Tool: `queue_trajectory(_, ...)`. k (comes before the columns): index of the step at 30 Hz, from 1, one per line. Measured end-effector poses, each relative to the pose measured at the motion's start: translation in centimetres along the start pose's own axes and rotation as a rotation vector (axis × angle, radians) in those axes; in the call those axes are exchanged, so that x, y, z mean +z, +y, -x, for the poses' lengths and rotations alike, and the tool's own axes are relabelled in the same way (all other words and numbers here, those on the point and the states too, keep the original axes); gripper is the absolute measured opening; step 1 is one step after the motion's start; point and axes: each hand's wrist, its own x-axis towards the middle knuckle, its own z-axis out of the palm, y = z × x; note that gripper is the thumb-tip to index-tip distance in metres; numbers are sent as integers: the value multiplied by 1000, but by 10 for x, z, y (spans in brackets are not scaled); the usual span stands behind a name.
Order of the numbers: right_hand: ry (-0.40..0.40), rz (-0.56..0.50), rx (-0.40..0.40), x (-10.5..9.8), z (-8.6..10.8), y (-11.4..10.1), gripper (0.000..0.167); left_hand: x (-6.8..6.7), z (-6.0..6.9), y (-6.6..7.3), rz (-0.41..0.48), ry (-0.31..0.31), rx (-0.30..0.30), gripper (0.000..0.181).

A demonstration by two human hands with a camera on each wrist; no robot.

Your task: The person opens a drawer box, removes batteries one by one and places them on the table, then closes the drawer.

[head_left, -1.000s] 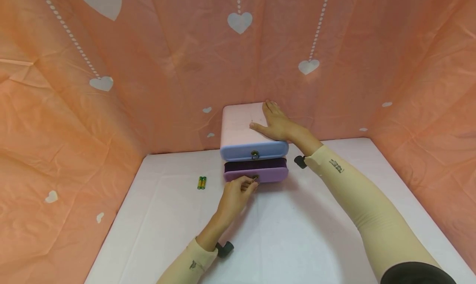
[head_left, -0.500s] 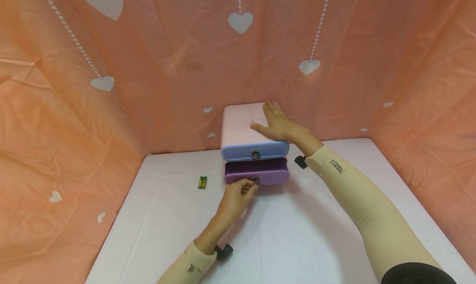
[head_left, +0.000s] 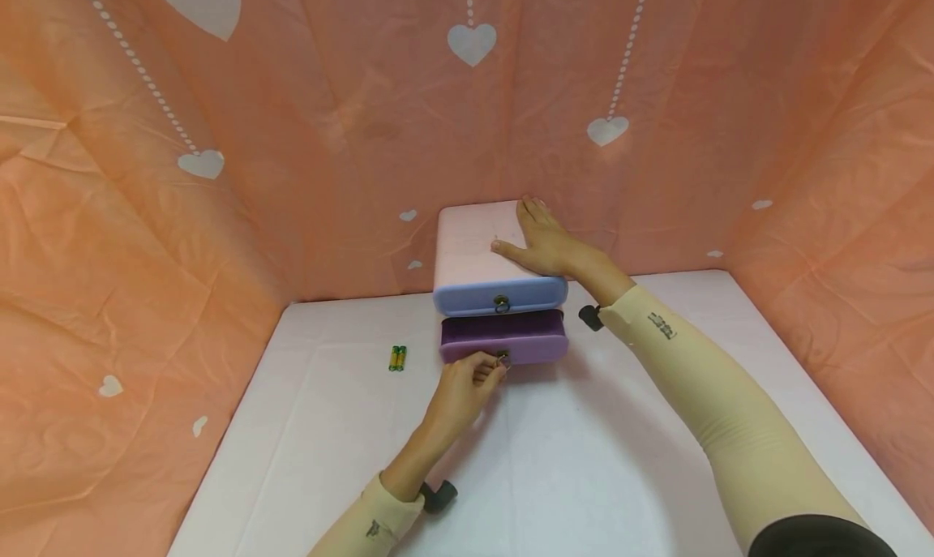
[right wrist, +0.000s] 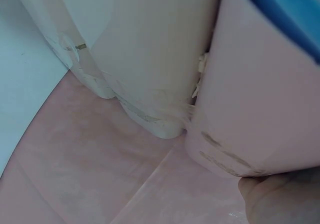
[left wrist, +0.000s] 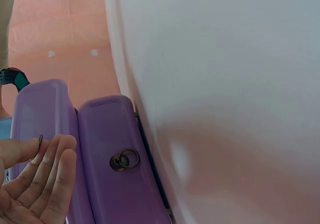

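A small chest of drawers has a pink top and a blue upper drawer that is closed. Below that, a purple drawer stands pulled out, its inside partly visible. My left hand pinches the ring pull of this drawer between thumb and fingers. Under it, in the left wrist view, another purple drawer has its own brass ring hanging free. My right hand rests on the right side of the pink top with fingers spread.
Two green and yellow batteries lie side by side on the white table, left of the chest. An orange cloth with white hearts hangs behind the chest and at both sides.
The purple drawer has come a little further out toward me, with my left hand on its ring. It has barely moved over the last half second. My right hand has stayed in place.
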Motion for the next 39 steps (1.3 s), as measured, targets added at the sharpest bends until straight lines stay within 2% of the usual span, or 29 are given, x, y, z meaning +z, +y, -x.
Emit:
queue_trajectory(18, -9, -1, 10, -1, -2, 2, 107, -4, 9, 2, -20, -39, 1, 13)
queue_trajectory(29, -10, 14, 11, 0, -1, 1, 106, -3, 18, 3, -32, -62, -37, 12)
queue_trajectory(39, -13, -5, 6, 0, 1, 0, 107, -1, 24, 3, -45, -65, -17, 13)
